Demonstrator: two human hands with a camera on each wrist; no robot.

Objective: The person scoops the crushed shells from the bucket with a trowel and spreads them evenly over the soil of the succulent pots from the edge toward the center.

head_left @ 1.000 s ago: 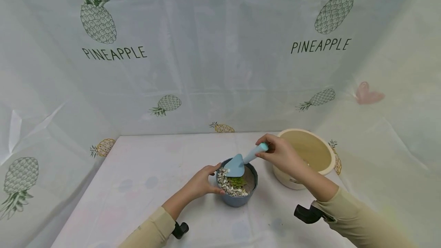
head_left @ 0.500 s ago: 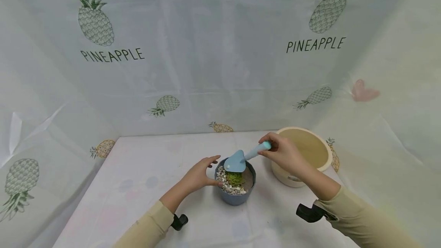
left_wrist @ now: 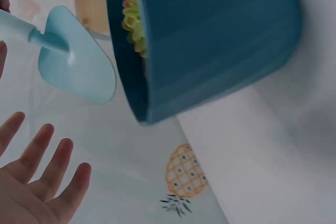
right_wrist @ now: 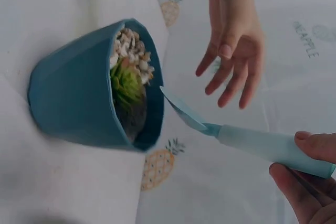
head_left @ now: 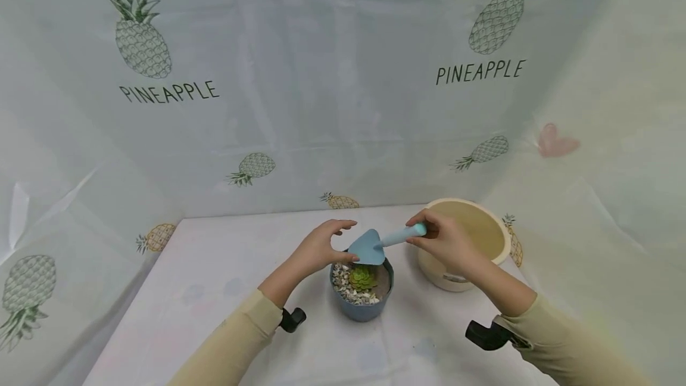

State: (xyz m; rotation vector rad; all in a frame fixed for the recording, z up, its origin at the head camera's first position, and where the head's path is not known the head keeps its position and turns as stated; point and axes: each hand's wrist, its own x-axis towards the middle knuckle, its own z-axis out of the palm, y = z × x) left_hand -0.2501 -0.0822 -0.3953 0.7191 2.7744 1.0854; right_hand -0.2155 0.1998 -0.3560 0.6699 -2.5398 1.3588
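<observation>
A blue plant pot (head_left: 360,311) stands upright on the table, holding a green succulent (head_left: 362,277). Pale pebbles (head_left: 343,283) cover the left and front of its soil, while the right side shows bare. My right hand (head_left: 443,242) pinches the handle of a light-blue trowel (head_left: 368,248), its blade raised just above the pot's back rim. Beside the blade, my left hand (head_left: 321,249) holds nothing, fingers spread. In the right wrist view the left hand (right_wrist: 236,45) hangs apart from the trowel (right_wrist: 257,142), its fingers loose. The left wrist view shows the blade (left_wrist: 79,59) bare.
A cream bucket (head_left: 439,273) stands at the back right of the table, partly behind my right hand. The white cloth-covered table (head_left: 214,290) meets a pineapple-print curtain (head_left: 321,106) at the back and sides.
My left hand has left the pot's left rim and risen up and right toward the trowel blade. The trowel has lifted off the pebbles and shifted slightly right, uncovering the succulent.
</observation>
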